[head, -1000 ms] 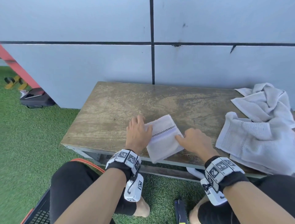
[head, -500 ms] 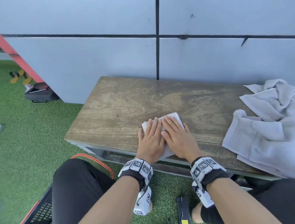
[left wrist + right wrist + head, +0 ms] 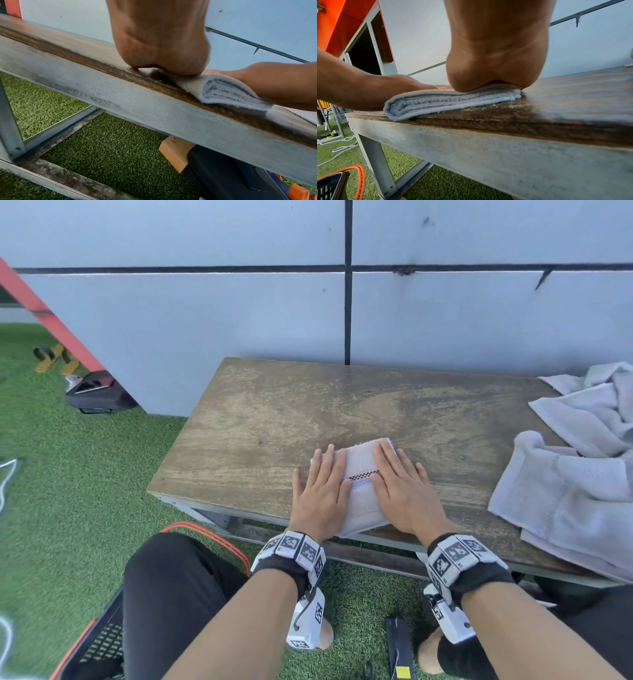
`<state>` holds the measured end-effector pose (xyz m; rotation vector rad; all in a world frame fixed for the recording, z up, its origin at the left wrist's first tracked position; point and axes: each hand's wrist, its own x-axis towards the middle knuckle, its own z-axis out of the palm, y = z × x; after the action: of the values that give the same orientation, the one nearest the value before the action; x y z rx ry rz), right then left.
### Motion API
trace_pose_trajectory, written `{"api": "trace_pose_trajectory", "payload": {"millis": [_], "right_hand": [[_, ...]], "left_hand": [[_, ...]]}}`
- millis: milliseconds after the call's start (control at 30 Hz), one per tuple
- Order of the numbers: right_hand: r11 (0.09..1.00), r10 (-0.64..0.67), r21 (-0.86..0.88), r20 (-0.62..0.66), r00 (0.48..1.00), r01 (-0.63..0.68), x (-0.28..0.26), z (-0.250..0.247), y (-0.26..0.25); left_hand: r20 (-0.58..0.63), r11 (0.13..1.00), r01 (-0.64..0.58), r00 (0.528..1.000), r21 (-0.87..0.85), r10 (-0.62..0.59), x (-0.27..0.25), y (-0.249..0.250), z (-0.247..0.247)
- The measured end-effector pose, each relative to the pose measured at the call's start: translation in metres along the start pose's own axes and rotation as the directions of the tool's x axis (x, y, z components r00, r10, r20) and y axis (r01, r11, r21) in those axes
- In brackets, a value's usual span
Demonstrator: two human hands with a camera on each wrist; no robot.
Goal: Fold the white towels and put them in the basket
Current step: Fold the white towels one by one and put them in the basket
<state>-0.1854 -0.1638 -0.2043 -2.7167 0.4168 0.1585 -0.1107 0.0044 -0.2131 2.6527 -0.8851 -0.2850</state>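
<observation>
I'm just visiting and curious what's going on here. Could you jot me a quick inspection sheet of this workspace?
Surface: worn wooden bench top on a grey metal frame.
Job's things: folded towel at the near edge; unfolded towels heaped at the right; basket on the grass, lower left.
Clutter: cardboard box under the bench.
Grippers: left hand and right hand press flat on the folded towel.
Cables: white rope on the grass.
Surroundings: grey panel wall, artificial grass, black bag.
</observation>
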Motion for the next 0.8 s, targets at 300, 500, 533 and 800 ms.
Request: {"api": "trace_pose_trajectory", "payload": {"millis": [300, 500, 533, 800], "right_hand": [[0.990, 0.127, 0.051, 0.077, 0.989, -0.131, -0.015, -0.007, 0.029], [0.984, 0.167, 0.038, 0.106, 0.980, -0.171, -0.027, -0.009, 0.038], [0.983, 0.173, 0.043, 0.107, 0.979, -0.179, -0.029, -0.009, 0.037], [0.977, 0.207, 0.036, 0.099, 0.973, -0.211, -0.044, -0.008, 0.029]], "left_hand": [[-0.010, 0.997, 0.074, 0.997, -0.033, -0.075, -0.007, -0.006, -0.001], [-0.050, 0.982, 0.106, 0.992, -0.156, -0.115, -0.011, -0.012, 0.000], [-0.040, 0.978, 0.111, 0.992, -0.178, -0.119, -0.010, -0.011, -0.001], [-0.011, 0.947, 0.253, 0.965, -0.197, -0.260, 0.001, 0.002, -0.017]]}}
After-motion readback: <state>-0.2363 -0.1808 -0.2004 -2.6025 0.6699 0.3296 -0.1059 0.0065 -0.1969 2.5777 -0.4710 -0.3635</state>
